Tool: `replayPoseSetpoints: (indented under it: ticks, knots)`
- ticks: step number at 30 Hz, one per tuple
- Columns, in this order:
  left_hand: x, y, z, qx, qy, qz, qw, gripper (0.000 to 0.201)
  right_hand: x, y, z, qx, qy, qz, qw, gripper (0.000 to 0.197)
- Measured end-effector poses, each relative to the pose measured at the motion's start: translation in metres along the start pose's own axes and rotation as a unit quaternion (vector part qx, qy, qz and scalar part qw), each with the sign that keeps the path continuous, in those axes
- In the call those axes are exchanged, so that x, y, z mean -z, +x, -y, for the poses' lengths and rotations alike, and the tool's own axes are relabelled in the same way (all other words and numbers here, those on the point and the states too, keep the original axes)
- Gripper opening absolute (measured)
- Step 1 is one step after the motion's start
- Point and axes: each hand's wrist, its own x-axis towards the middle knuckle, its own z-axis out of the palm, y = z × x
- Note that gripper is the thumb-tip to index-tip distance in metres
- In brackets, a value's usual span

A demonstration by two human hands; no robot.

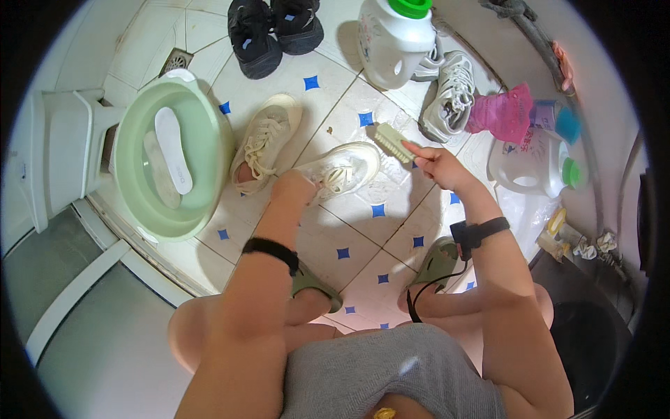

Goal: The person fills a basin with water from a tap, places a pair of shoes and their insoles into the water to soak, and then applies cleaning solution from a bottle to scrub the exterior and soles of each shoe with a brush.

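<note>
My left hand reaches into the ankle opening of a wet white canvas shoe and holds it on the tiles; its fingers are hidden inside. Suds cling to the shoe, whose toe points right. In my right hand is a pale green scrubbing brush, bristles down, just off the toe. My index finger stretches along the brush's end. The matching white shoe, laces tied, rests to the left. Beyond it a light green basin contains two insoles, one white and one greyish.
Black shoes stand at the far side. A white jug with a green cap, grey-white sneakers, a pink pouch and another white jug line the right. A white stool stands left; a floor drain lies behind the basin.
</note>
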Motion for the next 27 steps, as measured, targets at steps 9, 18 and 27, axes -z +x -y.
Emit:
replayPoseSetpoints:
  ticks: [9,18,27]
  knots:
    - [-0.049,0.035,-0.049,-0.095,-0.047,-0.065,0.992,0.034,-0.021,0.023,-0.024,0.029,-0.02,0.07,0.997,0.041]
    - [-0.034,0.032,-0.051,-0.093,-0.011,-0.006,0.996,0.025,-0.043,0.023,-0.071,0.117,0.035,0.013,0.992,0.041]
    - [-0.055,0.039,-0.05,-0.117,-0.041,-0.038,0.991,0.036,-0.043,0.064,-0.04,0.227,-0.041,-0.022,0.973,0.04]
